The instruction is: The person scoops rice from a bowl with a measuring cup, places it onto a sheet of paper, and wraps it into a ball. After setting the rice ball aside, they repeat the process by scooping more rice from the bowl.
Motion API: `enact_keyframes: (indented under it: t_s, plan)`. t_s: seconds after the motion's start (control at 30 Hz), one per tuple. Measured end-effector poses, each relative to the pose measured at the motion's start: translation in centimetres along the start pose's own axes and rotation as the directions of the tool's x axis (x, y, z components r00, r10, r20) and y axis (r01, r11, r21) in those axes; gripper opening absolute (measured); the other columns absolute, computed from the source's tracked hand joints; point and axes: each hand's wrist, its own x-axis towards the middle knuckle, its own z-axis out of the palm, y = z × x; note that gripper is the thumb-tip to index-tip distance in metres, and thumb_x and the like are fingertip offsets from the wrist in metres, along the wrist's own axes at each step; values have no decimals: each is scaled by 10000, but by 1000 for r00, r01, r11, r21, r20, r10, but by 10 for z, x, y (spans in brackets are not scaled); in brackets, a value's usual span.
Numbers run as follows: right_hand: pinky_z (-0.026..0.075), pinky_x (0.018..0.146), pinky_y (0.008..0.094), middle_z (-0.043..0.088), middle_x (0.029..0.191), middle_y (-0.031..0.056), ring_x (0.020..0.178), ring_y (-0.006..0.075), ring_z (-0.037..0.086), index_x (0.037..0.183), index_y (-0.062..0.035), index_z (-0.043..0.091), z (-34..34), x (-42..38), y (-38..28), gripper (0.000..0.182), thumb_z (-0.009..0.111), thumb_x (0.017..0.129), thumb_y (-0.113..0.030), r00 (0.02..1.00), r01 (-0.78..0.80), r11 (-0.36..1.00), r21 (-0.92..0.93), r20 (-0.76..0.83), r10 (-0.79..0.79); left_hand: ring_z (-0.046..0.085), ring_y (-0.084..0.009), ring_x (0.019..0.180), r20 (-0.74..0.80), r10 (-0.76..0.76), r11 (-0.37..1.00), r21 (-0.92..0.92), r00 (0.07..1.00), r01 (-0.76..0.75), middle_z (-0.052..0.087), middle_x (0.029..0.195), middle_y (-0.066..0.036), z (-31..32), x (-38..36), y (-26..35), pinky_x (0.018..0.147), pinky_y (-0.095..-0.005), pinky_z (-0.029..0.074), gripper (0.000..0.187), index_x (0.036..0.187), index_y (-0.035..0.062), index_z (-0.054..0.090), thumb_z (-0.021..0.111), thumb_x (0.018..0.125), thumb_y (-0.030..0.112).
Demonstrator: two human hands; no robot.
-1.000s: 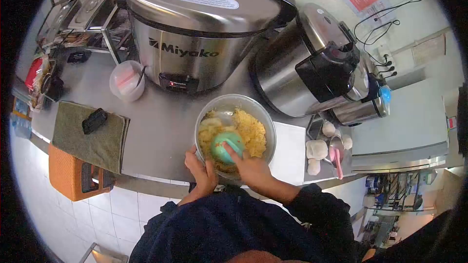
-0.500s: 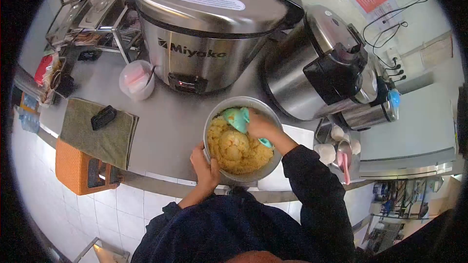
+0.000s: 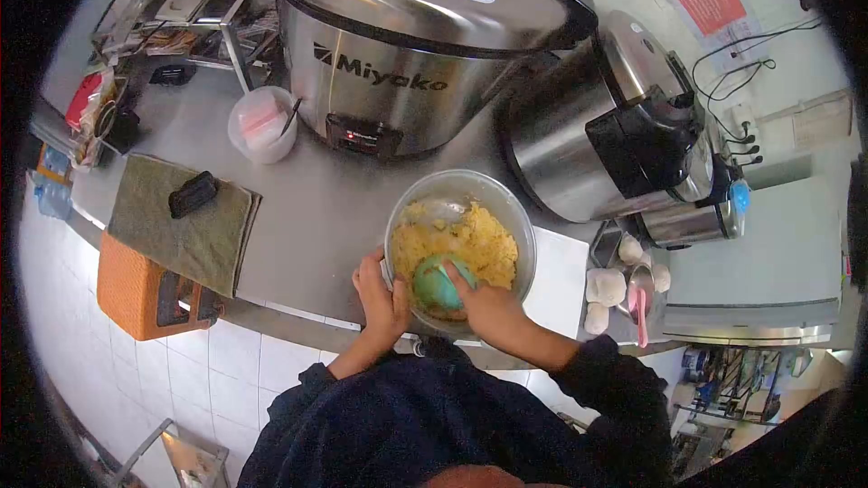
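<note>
A round metal bowl (image 3: 527,258) stands near the counter's front edge with yellow rice (image 3: 488,239) in it. Some of the bowl's bare bottom shows at the far side. My left hand (image 3: 382,300) is wrapped against the bowl's left rim, thumb toward the near side. In my right hand (image 3: 491,314) is a green rice scoop (image 3: 438,282), pressed low into the near part of the rice. The index finger lies along the scoop; its handle is hidden under my palm.
A large Miyako rice cooker (image 3: 407,99) stands behind the bowl, another cooker (image 3: 579,140) to its right. A white board (image 3: 562,276) lies right of the bowl, beside whitish balls (image 3: 606,287) and a pink-handled utensil (image 3: 641,316). Leftward are a plastic tub (image 3: 262,125) and folded cloth (image 3: 154,208).
My right hand has brought the scoop from the bowl's far side to its near side. The rounded rice mound in the middle is gone from view, and bare metal now shows.
</note>
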Motion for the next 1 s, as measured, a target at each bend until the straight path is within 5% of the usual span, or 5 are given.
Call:
enact_keyframes:
  t_s: [0.53, 0.77, 0.8, 0.93, 1.0]
  plan:
    - [451, 692, 433, 570, 817, 252, 751, 362, 575, 1324, -104, 176, -20, 12, -3, 554, 391, 814, -86, 983, -154, 986, 68, 114, 146, 402, -315, 956, 6, -8, 997, -81, 1000, 9, 446, 1008, -173, 2, 0, -1, 863, -400, 244, 392, 1087, -25, 398, 446, 721, 104]
    - [445, 667, 426, 562, 834, 249, 764, 356, 571, 1334, -97, 157, -35, 19, 15, 535, 368, 844, -127, 997, -51, 959, 278, -38, 64, 404, -312, 962, 10, 13, 997, -74, 1000, -12, 442, 1003, -171, 1, 1, 0, 858, -391, 250, 403, 1104, -19, 392, 439, 722, 99]
    - [442, 698, 421, 561, 867, 249, 791, 353, 567, 1334, -100, 151, -27, 24, -6, 538, 368, 844, -136, 966, -181, 983, 20, 192, 174, 405, -312, 961, 17, 5, 998, -58, 1000, -4, 442, 1002, -170, 1, 1, 1, 857, -393, 250, 402, 1105, -18, 391, 437, 723, 97]
    - [456, 623, 415, 581, 774, 220, 661, 342, 577, 1338, -137, 155, -11, 25, 25, 529, 359, 850, -143, 996, 22, 997, 70, -90, -16, 409, -311, 956, 9, 17, 999, -37, 1000, -17, 439, 997, -170, -1, 1, 2, 850, -405, 251, 405, 1105, -18, 387, 433, 718, 91]
    - [452, 648, 419, 582, 783, 222, 683, 347, 578, 1338, -136, 154, -52, 12, 23, 526, 355, 852, -143, 993, -109, 982, 153, -30, 115, 409, -311, 955, -6, 26, 998, -53, 1000, -26, 438, 995, -172, 0, 2, 1, 848, -412, 250, 410, 1106, -18, 386, 433, 713, 90]
